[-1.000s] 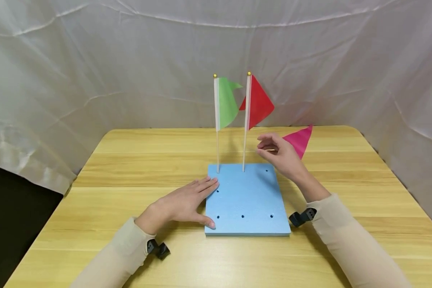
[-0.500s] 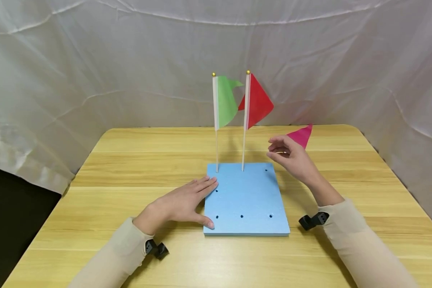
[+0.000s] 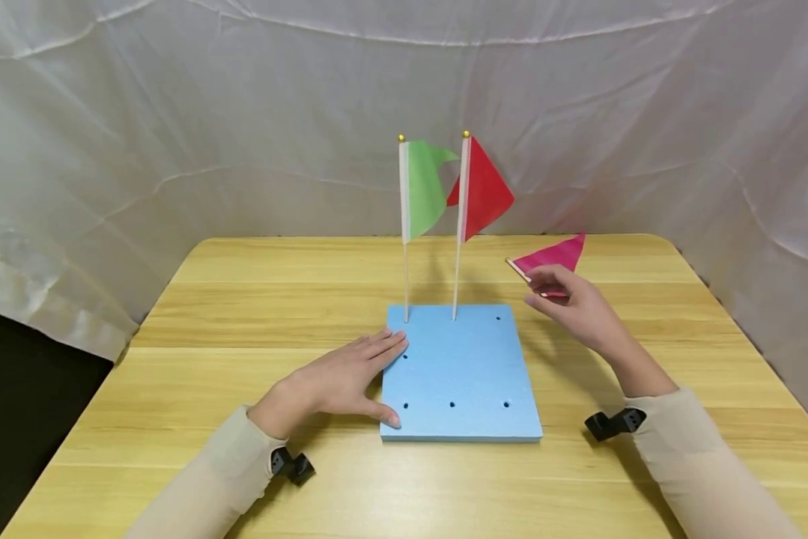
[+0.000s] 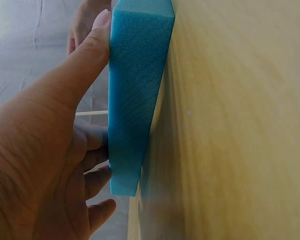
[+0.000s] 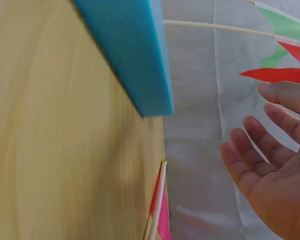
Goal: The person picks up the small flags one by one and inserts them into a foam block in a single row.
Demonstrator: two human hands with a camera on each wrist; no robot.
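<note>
My left hand (image 3: 350,378) lies with straight fingers across the left edge of a light blue foam board (image 3: 467,367). In the left wrist view, its thumb and fingertips touch the upper face of the board (image 4: 137,65). Two small flags stand upright in holes along the far edge, a green flag (image 3: 422,195) and a red flag (image 3: 482,193). My right hand (image 3: 582,311), fingers relaxed and holding nothing, hovers right of the board. Beneath it a magenta flag (image 3: 557,254) lies on the table, its stick partly hidden by the hand.
Several unfilled holes dot the board, such as the far-right hole (image 3: 499,318). A red patch (image 5: 155,192) shows beside the magenta flag in the right wrist view. The wooden table (image 3: 242,299) ends at a pale hanging curtain (image 3: 309,112).
My right hand has moved right and slightly down, away from the red flag, and now uncovers the golden tip of the magenta flag. My left hand stays on the board.
</note>
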